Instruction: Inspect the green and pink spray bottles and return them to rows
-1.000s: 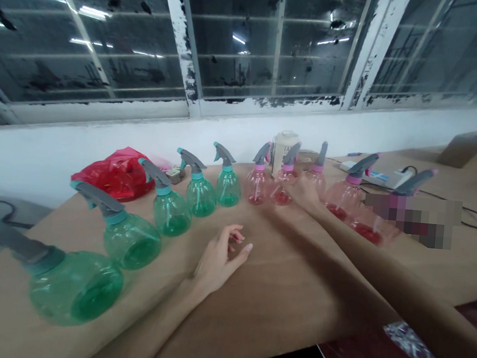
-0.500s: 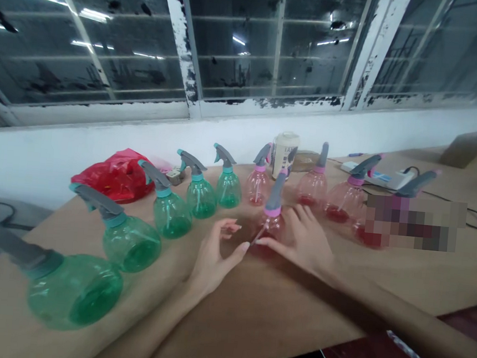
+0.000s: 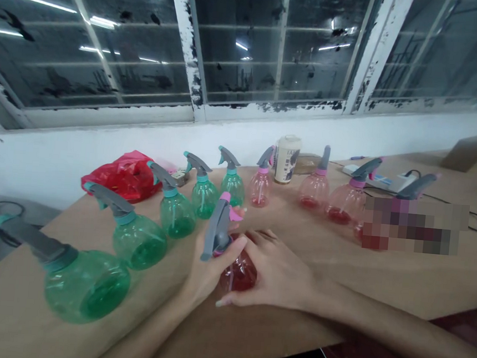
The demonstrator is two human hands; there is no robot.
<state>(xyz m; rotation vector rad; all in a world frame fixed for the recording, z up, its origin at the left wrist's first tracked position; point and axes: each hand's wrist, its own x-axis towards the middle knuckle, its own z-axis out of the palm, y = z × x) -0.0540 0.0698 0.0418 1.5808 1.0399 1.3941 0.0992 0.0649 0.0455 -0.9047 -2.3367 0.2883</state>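
Observation:
A pink spray bottle [image 3: 239, 272] with a grey and pink trigger head tilts to the left near the middle of the table, red liquid inside. Around its neck, just under the head, my left hand [image 3: 206, 270] is closed, thumb across the front. My right hand [image 3: 283, 269] wraps the bottle's body from the right, its thumb low at the front. Both hands hide part of the bottle. To the left a row of green spray bottles [image 3: 141, 243] runs towards the back. More pink spray bottles [image 3: 313, 191] stand behind and to the right.
At the back are a red plastic bag [image 3: 124, 177], a paper cup [image 3: 287, 160] and a white power strip [image 3: 382, 180] with black cables. A cardboard piece [image 3: 462, 153] lies far right. A blurred patch covers part of the right-hand bottles. Windows line the wall.
The pink spray bottle has come nearer and left, turned and tilted. My left hand has gone from loosely open beside it to gripping its neck; my right hand now clasps its body.

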